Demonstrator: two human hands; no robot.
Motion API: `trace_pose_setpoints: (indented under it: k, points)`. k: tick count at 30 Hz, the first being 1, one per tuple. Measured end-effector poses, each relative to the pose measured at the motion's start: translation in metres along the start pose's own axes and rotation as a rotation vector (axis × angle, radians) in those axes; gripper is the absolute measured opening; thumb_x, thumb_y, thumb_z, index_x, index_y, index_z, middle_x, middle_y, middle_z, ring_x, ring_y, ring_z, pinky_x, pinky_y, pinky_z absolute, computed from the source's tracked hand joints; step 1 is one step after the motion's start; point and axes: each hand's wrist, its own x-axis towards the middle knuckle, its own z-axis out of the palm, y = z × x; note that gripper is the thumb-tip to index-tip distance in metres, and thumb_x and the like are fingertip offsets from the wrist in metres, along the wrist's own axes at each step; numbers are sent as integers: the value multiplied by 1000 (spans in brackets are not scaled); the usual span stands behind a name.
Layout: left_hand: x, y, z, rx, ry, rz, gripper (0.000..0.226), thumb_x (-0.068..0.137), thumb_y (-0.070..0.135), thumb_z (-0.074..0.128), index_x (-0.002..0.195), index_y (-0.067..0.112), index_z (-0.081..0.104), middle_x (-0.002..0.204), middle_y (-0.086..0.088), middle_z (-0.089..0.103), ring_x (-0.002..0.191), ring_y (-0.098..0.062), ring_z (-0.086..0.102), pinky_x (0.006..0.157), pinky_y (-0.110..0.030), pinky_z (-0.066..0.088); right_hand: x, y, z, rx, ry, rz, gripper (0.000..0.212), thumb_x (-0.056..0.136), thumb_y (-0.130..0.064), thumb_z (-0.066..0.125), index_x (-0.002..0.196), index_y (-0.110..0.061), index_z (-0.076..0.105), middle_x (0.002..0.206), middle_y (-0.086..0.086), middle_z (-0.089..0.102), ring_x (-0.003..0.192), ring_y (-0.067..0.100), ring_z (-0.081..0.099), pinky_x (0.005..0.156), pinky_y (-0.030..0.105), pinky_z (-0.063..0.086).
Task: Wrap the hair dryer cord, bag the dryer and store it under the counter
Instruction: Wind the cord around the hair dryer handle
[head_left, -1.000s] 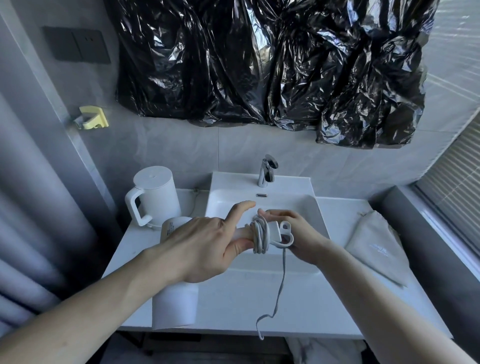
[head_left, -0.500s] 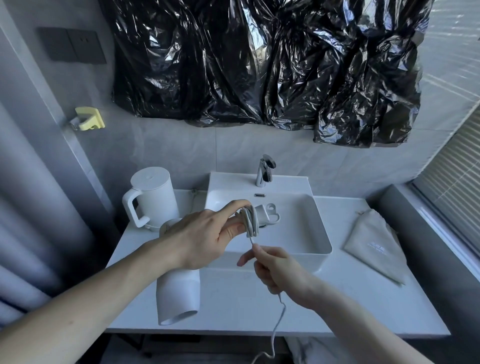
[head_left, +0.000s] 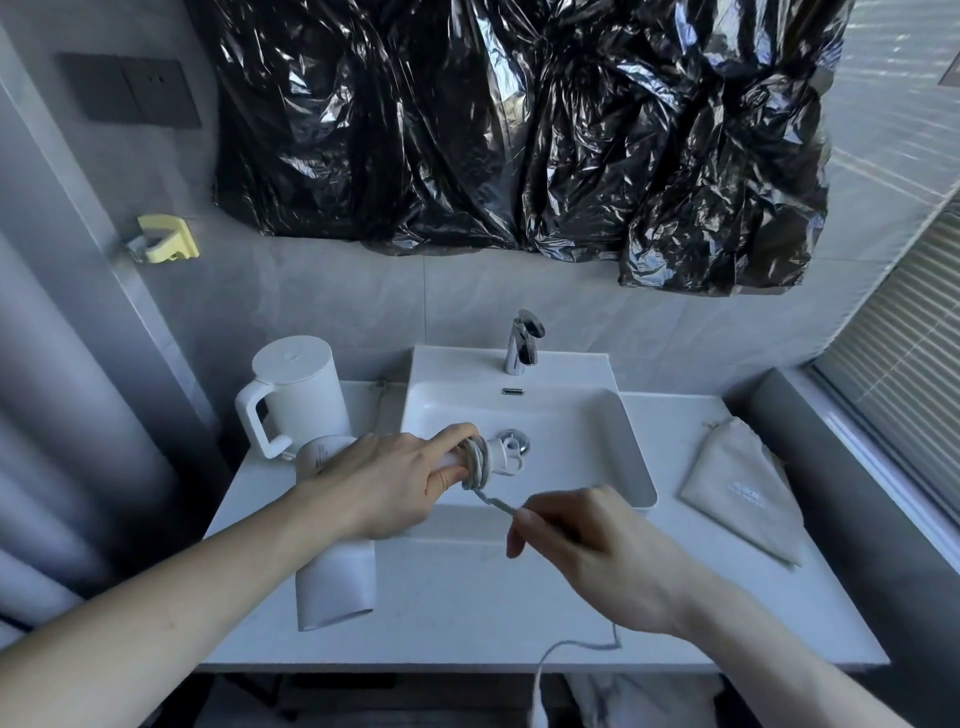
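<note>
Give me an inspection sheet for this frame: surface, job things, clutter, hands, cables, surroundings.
Surface: white counter with inset white basin.
Job's things: white hair dryer; grey fabric pouch lying flat, right.
Clutter: white kettle.
Hands: left hand grips dryer handle; right hand pinches cord.
Cables: grey cord coiled on handle, tail hanging past counter edge.
Surroundings: chrome faucet, black plastic sheet, yellow wall hook.

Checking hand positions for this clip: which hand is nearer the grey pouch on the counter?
Right. The right hand pinches the cord in front of the sink, left of the grey pouch. The left hand grips the dryer handle farther left.
</note>
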Motion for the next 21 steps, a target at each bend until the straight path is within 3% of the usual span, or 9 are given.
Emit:
trace_pose_setpoints:
  k: [5, 8, 13, 17, 21]
  points:
    - [-5, 14, 5, -8, -48, 52, 28, 110, 55, 32, 138, 50, 32, 105, -3, 75, 95, -41, 64, 82, -49, 54, 15, -8, -22, -67, 95, -96, 36, 107, -37, 56, 81, -21, 75, 51, -6, 42, 49, 12, 33, 49, 23, 29]
    - [-13, 22, 2, -28, -49, 81, 34, 110, 54, 33, 145, 52, 31, 108, 2, 76, 98, -37, 66, 77, -45, 50, 28, -5, -32, -53, 176, -128, 38, 106, -40, 58, 76, -22, 71, 49, -11, 46, 47, 9, 37, 48, 17, 30]
    - [-29, 36, -6, -136, -7, 160, 38, 111, 53, 35, 149, 54, 28, 132, 41, 63, 109, -22, 65, 85, -39, 52, 53, 9, -40, 90, 311, -104, 40, 107, -34, 60, 81, -5, 69, 45, -16, 42, 44, 5, 37, 48, 12, 31]
    - [-34, 42, -13, -182, 33, 170, 44, 111, 54, 36, 153, 55, 22, 131, 38, 66, 108, -21, 67, 88, -44, 55, 71, 24, -30, 258, 335, -69, 41, 107, -33, 59, 77, -5, 64, 46, -16, 34, 45, 3, 29, 46, 12, 27]
    - [-35, 37, -16, -182, 58, 169, 43, 110, 57, 34, 151, 53, 24, 128, 29, 71, 106, -23, 68, 85, -46, 55, 81, 38, -17, 494, 291, -6, 38, 105, -34, 60, 81, -4, 64, 48, -20, 43, 47, -2, 38, 50, 10, 31]
